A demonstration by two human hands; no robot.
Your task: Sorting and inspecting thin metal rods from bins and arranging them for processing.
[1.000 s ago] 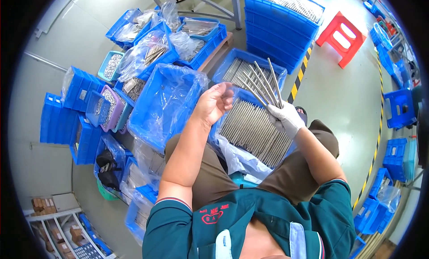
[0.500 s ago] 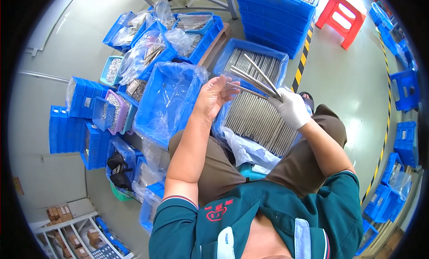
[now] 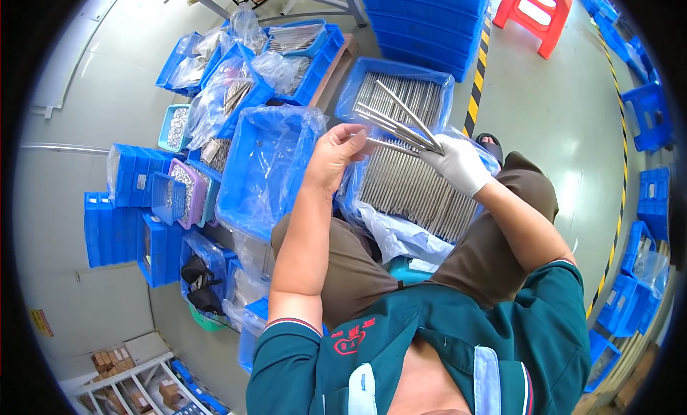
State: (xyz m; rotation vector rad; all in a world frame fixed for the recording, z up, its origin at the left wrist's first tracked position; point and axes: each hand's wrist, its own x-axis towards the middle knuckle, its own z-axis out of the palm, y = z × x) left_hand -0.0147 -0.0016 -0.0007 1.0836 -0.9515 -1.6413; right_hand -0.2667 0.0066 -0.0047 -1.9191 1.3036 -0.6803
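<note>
At nine o'clock sits a plastic-lined blue crate point(image 3: 261, 175), glossy and crinkled. The bare left hand point(image 3: 335, 157) pinches one thin metal rod point(image 3: 383, 144); at three o'clock the white-gloved right hand point(image 3: 458, 164) has its grip clamped on a fanned bundle of rods point(image 3: 397, 118), above a tray of packed rods point(image 3: 415, 189).

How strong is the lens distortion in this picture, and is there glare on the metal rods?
Head view: strong fisheye bending, dark corners; the yellow-black floor stripe curves. Mild shine on the metal rods held by the right hand; left hand sharp, no blur.
</note>
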